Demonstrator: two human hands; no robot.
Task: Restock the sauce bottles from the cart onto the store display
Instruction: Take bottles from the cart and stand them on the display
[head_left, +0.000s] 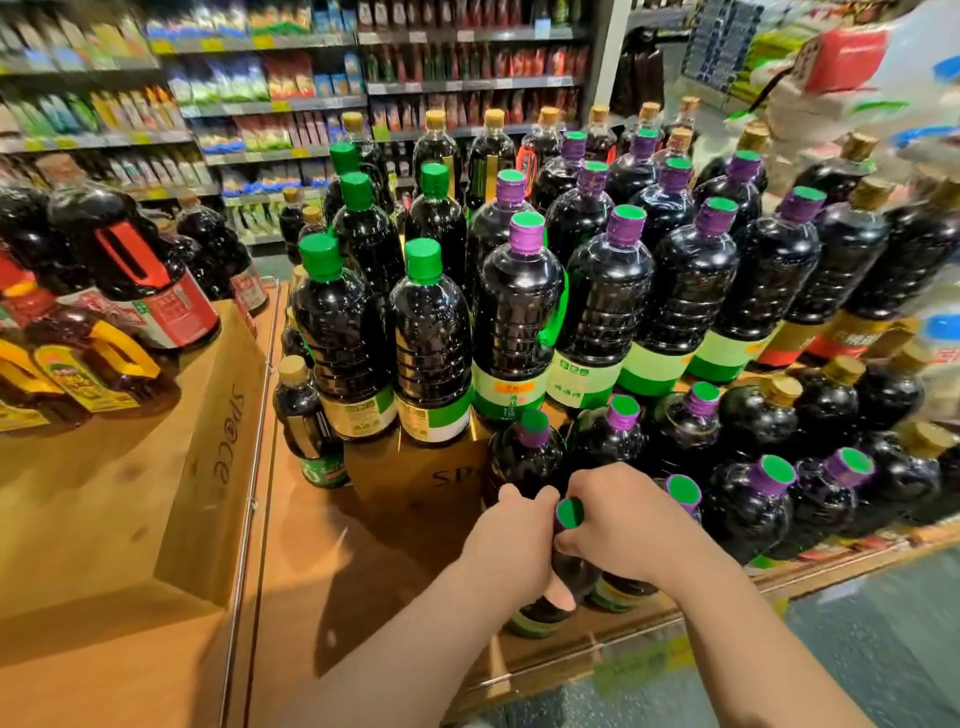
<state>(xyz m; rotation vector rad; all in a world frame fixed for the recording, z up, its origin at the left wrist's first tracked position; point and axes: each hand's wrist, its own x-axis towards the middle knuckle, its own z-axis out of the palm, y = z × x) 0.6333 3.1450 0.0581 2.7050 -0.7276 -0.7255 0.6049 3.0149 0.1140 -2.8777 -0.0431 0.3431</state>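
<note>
A dark sauce bottle (570, 566) with a green cap top and purple neck wrap stands on the low wooden display shelf (363, 561), at the front of the rows. My left hand (511, 540) grips its body from the left, thumb low on the label. My right hand (618, 525) holds its neck and shoulder from the right. Behind it, on a raised wooden box (415, 473), several tall bottles (514, 322) with green or purple-wrapped caps stand upright. More purple-necked bottles (748, 509) fill the low shelf to the right. No cart is in view.
A taller wooden stand (197, 415) on the left carries jugs with red and yellow handles (130, 270). One small gold-capped bottle (306, 421) stands beside the raised box. Stocked wall shelves (363, 93) run behind. Grey floor (857, 649) lies at the lower right.
</note>
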